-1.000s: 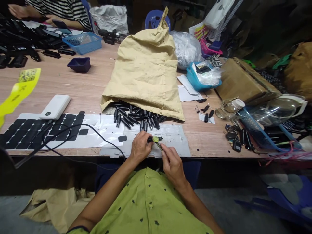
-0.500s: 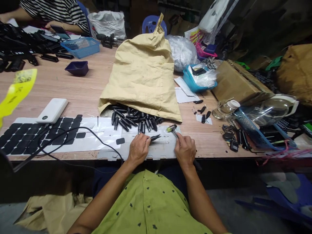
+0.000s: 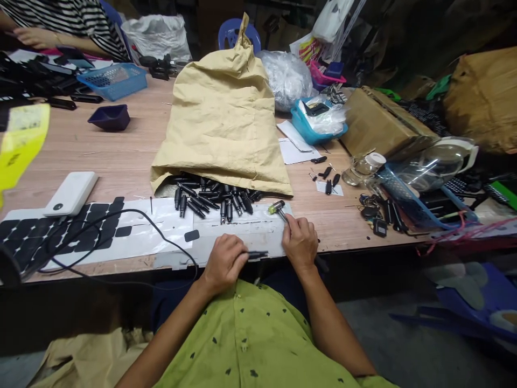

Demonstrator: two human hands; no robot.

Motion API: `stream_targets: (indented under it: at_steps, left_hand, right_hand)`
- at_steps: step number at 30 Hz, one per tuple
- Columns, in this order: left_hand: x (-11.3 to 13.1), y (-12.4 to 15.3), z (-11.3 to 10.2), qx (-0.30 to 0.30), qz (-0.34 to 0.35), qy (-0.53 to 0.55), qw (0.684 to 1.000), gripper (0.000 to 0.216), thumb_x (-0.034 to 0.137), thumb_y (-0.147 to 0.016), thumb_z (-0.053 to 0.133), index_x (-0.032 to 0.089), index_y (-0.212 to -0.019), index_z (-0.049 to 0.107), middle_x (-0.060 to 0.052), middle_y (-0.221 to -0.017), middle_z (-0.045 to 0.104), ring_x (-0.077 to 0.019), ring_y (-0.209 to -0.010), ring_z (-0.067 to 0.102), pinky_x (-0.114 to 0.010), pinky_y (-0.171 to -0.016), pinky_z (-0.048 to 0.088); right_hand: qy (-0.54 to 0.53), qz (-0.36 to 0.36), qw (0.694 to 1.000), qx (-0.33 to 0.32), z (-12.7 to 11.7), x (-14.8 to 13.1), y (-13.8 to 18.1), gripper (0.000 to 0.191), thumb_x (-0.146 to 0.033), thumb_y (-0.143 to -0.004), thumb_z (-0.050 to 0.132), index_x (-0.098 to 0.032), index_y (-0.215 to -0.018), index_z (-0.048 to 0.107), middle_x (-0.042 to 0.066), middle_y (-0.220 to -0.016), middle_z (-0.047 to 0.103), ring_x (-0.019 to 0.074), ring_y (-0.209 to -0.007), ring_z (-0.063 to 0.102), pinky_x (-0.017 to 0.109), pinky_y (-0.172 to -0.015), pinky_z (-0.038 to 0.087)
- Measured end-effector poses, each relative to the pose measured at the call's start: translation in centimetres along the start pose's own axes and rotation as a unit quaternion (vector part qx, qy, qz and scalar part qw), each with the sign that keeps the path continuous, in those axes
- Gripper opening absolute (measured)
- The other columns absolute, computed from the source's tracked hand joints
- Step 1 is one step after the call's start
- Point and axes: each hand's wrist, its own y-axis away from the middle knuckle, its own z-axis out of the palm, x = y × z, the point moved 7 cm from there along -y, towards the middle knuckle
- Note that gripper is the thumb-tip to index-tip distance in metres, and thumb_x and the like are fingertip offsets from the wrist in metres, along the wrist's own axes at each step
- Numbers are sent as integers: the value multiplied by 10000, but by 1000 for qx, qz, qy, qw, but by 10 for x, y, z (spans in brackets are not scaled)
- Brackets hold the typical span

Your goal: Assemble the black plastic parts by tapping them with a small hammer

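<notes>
My left hand (image 3: 224, 262) is closed on a slim black tubular piece (image 3: 257, 254) at the table's front edge. Its narrow end points right, and the rest is hidden in my fingers. In my closed right hand (image 3: 301, 241) is the handle of a small hammer (image 3: 278, 207). The hammer's head, with one yellow-green end, is over a pale board (image 3: 262, 237). Beyond my hands, a pile of black tubular pieces (image 3: 226, 200) spills from the mouth of a beige cloth sack (image 3: 222, 118).
To the left lie a white power bank (image 3: 71, 194), a black cable (image 3: 141, 211) and a sheet with dark squares (image 3: 141, 237). Blue baskets (image 3: 117, 81), a carton (image 3: 375, 124) and a glass jug (image 3: 432, 161) stand around. A person in striped sleeves (image 3: 81, 19) sits far left.
My left hand has drawn back toward the table's front edge, and the black piece now lies nearly level. The hammer stays in my right hand. The whole view has shifted slightly.
</notes>
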Motion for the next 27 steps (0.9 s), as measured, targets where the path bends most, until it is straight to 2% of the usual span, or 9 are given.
stream_targets:
  at_steps: [3,6,10,13,17,19,21,24,27]
  left_hand:
    - [11,23,5,-7,39,-53,998,168,300,-920,545,227,-925,696,-125,-1245,646,-304,-1188,539,-476,-1002,464]
    - [13,35,13,-20,52,-112,992,128,258,-888,609,246,-973,704,-111,-1439,558,-324,-1332,461,-499,-1079,432]
    - [15,34,15,-31,59,-138,988,110,254,-838,688,236,-946,691,-131,-1465,540,-342,-1340,465,-517,-1071,442]
    - [17,28,7,-9,48,-83,995,142,295,-814,716,225,-933,681,-138,-1332,630,-336,-1250,537,-504,-1021,474]
    - [-7,7,-17,111,-62,-34,991,135,294,-944,546,210,-950,652,-77,-913,703,-222,-885,641,-356,-788,535]
    - [-28,-6,-28,171,-139,-59,974,200,290,-981,469,204,-988,649,-66,-865,682,-205,-820,633,-323,-728,526]
    - [-47,-21,-33,199,-197,-98,955,214,269,-974,459,195,-1023,653,-82,-917,680,-220,-867,640,-332,-765,531]
    - [-64,-39,-31,160,-253,-157,941,201,219,-929,511,186,-1058,661,-101,-972,674,-255,-941,640,-363,-832,529]
    - [-68,-46,-25,105,-293,-198,930,238,199,-899,548,187,-1109,661,-105,-992,670,-279,-963,635,-381,-833,523]
  right_hand:
    - [0,-1,1000,0,0,-1,0,297,-173,-930,493,-218,-1126,711,66,-834,550,226,-805,448,332,-693,319]
    - [-10,4,1000,-10,1,1,0,295,-176,-927,502,-216,-1134,709,68,-842,544,225,-812,447,329,-694,317]
    - [-19,7,1000,-17,2,1,0,301,-171,-922,501,-214,-1140,705,70,-846,544,226,-817,442,331,-691,313]
    - [-26,6,999,-23,3,0,0,305,-162,-921,505,-215,-1144,707,69,-845,541,226,-818,437,328,-683,305]
    - [-16,2,1000,-11,2,-2,0,304,-151,-924,505,-212,-1140,711,63,-836,546,220,-808,442,324,-683,304]
    - [-11,0,1000,-5,1,-3,0,303,-148,-919,507,-212,-1136,710,60,-832,547,216,-804,443,321,-683,304]
    - [-8,-5,1000,2,1,-4,0,298,-145,-915,509,-210,-1125,710,57,-825,546,213,-798,442,318,-685,304]
    - [-8,-14,1000,18,0,-4,1,293,-145,-914,506,-207,-1113,711,54,-812,546,209,-783,441,315,-683,307]
    - [-21,-15,999,25,0,-2,2,290,-153,-911,510,-208,-1114,710,53,-811,542,206,-775,442,313,-676,305]
